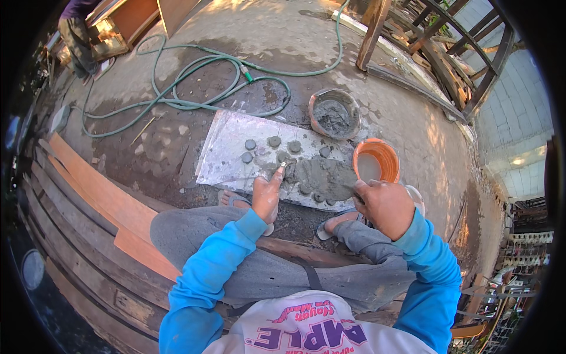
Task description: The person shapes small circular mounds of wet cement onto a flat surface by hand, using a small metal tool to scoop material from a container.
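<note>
Grey mortar (324, 176) between hands (266, 196) | orange bucket (387, 158) close right | green hose (300, 74) beyond

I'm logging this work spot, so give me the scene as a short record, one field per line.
Setting: outdoors, bare ground
Left hand: fingers at the gray paste; anything held is unclear
Right hand: beside the orange bucket, near the paste's right end; any grip is hidden
Board: pale, flat, in front of the feet; bears the paste and small round lumps
Second bucket: gray paste inside, beyond the board
Hose: green, looped on the ground
Planks: to the left
Other person: upper left, partly visible
</note>
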{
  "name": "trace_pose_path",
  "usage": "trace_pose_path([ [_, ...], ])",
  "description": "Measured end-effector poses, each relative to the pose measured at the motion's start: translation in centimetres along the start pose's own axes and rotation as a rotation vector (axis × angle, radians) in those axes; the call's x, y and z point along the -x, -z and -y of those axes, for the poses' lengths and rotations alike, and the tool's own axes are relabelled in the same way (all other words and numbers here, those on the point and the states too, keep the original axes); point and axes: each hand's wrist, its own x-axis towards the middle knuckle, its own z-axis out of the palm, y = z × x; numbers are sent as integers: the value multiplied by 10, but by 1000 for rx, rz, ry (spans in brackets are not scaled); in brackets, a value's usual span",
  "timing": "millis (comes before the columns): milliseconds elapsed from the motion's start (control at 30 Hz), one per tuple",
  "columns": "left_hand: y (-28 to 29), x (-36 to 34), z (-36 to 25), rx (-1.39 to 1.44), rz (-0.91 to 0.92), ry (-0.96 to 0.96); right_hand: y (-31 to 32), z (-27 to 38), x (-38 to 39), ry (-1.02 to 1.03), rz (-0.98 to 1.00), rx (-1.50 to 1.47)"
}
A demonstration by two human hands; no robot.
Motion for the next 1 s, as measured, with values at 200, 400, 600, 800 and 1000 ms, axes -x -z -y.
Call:
trace_pose_path([
  [200, 1, -1, 1, 63, -19, -9, 1, -5, 2, 53, -35, -5],
  [400, 8, -4, 2, 243, 16, 77, 15, 3, 6, 21, -20, -50],
  [600, 4, 0, -10, 320, 51, 152, 14, -5, 8, -42, -58, -6],
  [800, 8, -2, 0, 287, 40, 152, 12, 0, -1, -18, 4, 7],
  [1000, 21, -7, 16, 296, 25, 159, 14, 6, 1, 18, 77, -53],
])
